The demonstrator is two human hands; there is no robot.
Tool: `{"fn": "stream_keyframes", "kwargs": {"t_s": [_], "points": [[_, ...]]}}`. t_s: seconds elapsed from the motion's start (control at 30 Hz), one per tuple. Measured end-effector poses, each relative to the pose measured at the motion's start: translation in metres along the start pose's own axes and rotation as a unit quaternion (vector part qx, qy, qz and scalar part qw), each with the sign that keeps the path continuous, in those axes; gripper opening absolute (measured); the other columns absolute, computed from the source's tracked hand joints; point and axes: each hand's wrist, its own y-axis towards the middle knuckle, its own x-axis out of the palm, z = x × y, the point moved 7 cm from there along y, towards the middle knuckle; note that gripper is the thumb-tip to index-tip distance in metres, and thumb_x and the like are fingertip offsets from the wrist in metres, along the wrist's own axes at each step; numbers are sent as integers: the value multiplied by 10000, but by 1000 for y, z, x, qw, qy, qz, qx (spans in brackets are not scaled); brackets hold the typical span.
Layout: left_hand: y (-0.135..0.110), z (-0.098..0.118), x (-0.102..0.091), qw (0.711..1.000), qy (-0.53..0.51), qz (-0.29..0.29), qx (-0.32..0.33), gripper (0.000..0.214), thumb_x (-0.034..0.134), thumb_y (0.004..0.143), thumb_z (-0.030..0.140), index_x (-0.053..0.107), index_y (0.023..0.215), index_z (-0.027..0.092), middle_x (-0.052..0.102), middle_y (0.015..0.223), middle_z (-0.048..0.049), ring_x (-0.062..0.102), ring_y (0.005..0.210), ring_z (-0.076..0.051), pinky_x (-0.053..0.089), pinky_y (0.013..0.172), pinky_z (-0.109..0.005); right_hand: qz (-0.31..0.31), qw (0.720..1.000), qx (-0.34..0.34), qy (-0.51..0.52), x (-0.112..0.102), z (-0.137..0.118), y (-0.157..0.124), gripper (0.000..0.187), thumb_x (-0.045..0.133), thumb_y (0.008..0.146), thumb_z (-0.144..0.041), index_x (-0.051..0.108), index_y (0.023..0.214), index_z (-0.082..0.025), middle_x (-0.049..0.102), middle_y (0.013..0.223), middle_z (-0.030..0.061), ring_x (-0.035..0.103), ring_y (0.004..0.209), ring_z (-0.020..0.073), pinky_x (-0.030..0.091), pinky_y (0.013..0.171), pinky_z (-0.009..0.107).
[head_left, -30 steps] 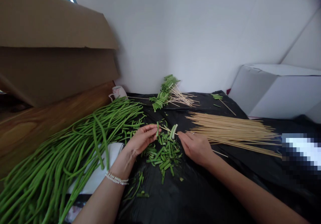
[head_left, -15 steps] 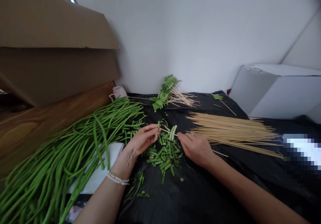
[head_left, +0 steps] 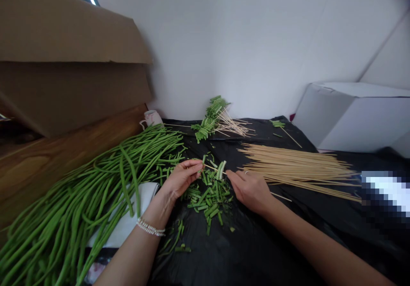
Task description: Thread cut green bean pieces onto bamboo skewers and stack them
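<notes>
A thin wooden skewer (head_left: 210, 166) lies nearly level between my two hands, with a few pale green bean pieces (head_left: 221, 169) threaded on it. My right hand (head_left: 251, 190) is closed around the skewer just right of those pieces. At its left end, my left hand (head_left: 183, 178) pinches a short green bean piece (head_left: 203, 160) that sits at the skewer's tip; the fingertips partly hide it. Below the hands, a loose heap of cut bean pieces (head_left: 211, 198) rests on the black plastic sheet (head_left: 250, 252).
Long uncut green beans (head_left: 92, 200) spread over the left side. Bare skewers (head_left: 301, 169) lie to the right. Threaded bean skewers (head_left: 208, 121) are stacked at the back, near a mug (head_left: 153, 117). One more threaded skewer (head_left: 277, 124) lies by a white box (head_left: 358, 119). A cardboard box (head_left: 77, 63) stands left.
My left fingertips have shifted slightly along the bean piece at the skewer's tip, covering more of its lower part. My right hand and the threaded pieces have barely moved.
</notes>
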Motion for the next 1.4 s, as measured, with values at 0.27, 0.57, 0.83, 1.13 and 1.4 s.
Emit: {"fn": "stream_keyframes", "kwargs": {"t_s": [0.27,0.57,0.83,1.13,1.4], "points": [[-1,3,3,998,55,9,30,293,867,528,217,716,764,131,685,718,-10,591,622,-65,468,607,-166,-4,1000,2,6,1,-1,0,235,492,881,-163,643,1060,-158,620,694,3,525,596,131,291,582,286],[-3,-2,9,1000,-1,-25,-12,284,857,559,224,694,771,129,675,703,-12,606,617,-67,483,605,-163,11,1000,16,23,1,2,0,239,454,898,-140,629,1061,-150,616,695,5,521,595,128,282,576,279],[-4,-13,15,998,13,-57,-29,221,835,599,221,700,748,127,668,680,-7,586,597,-57,464,605,-161,29,999,-3,33,1,-3,-2,246,447,893,-121,623,1064,-124,606,689,4,527,591,138,303,590,289],[-9,-16,31,989,118,-85,8,266,799,629,348,715,774,142,664,719,-19,567,645,-92,431,646,-210,24,999,-19,25,-1,-7,2,244,451,897,-134,632,1060,-123,604,683,7,523,588,132,310,581,287],[-6,21,3,851,476,75,206,273,665,719,428,663,597,184,577,579,-5,483,573,-147,342,593,-269,22,999,42,18,2,16,-2,250,442,914,-175,639,1066,-150,661,763,32,568,629,120,345,593,256]]}}
